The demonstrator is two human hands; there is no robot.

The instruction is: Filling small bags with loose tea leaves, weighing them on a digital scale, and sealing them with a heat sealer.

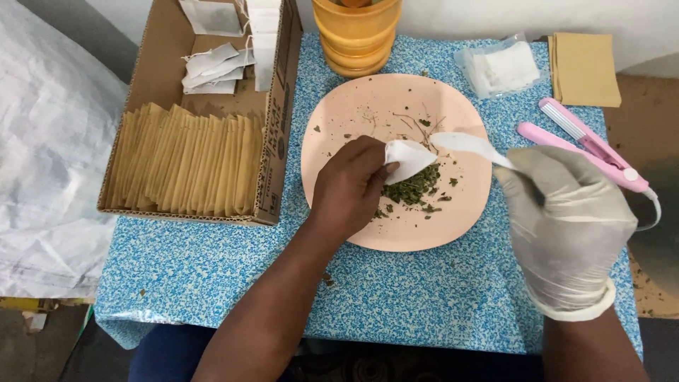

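Holding: left hand (351, 185) bare, fingers pinched shut on a small white filter bag (408, 158), held over the plate just above the herb pile
Right hand: right hand (566, 223) in a whitish glove, curled closed around the handle of a white plastic spoon (467, 146) — bowl end points left toward the bag's mouth, near it; contact with the bag cannot be told
Herbs: dried green herbs (414, 189) in a small heap near the middle of the plate, loose flecks and thin stems scattered around it
Plate: pink round plate (332, 127) on the table, between the two hands
Table: blue speckled tablecloth (212, 269), a few crumbs of herb on it
Box: open cardboard box (272, 152) left of the plate, just beside its rim — a row of tan paper envelopes (180, 166) standing on edge in front, loose white bags (216, 67) at the back
Behind plate: orange plastic container (353, 35) touching the far rim area
Far right: clear packet of white bags (498, 67), flat stack of tan envelopes (583, 67), pink handheld sealer (587, 148) lying just past the gloved hand
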